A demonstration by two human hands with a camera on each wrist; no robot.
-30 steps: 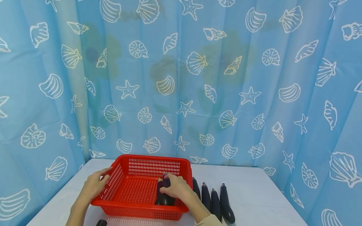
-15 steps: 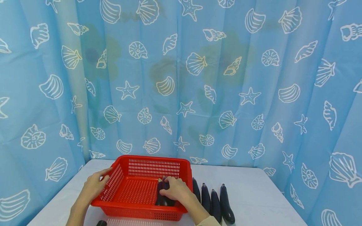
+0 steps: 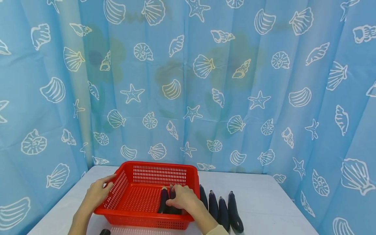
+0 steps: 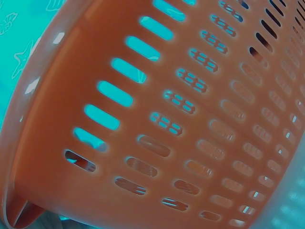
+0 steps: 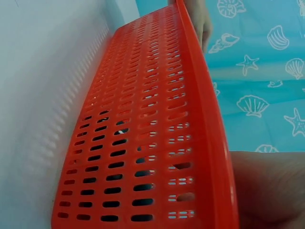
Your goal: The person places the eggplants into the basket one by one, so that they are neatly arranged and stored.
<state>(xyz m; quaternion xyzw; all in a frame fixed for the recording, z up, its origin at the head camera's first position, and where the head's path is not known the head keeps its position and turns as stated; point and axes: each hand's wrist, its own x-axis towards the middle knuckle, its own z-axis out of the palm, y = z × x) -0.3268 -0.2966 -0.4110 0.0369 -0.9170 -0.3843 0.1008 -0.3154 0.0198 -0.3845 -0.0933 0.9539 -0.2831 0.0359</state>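
Observation:
A red plastic basket [image 3: 138, 213] with slotted walls stands on the white table. Two dark purple eggplants lie side by side in its right half; the left eggplant [image 3: 163, 199] shows most of its length. My right hand [image 3: 184, 197] reaches over the right rim and grips the other eggplant [image 3: 172, 192], its thumb between the two and much of it hidden under the fingers. At the left rim my left hand [image 3: 98, 192] rests with index finger extended and thumb apart. The left wrist view shows the basket's wall [image 4: 157, 143] but not that hand.
Several more eggplants [image 3: 223, 212] lie in a row on the table [image 3: 264, 202] right of the basket. The dark end of another object [image 3: 105, 232] shows at the bottom edge, front left. A blue shell-print curtain [image 3: 188, 98] hangs behind and at both sides.
My right hand has lowered the eggplant it grips into the basket. The other eggplant has shifted slightly left, so a gap shows near their stem ends. My left hand stays at the rim.

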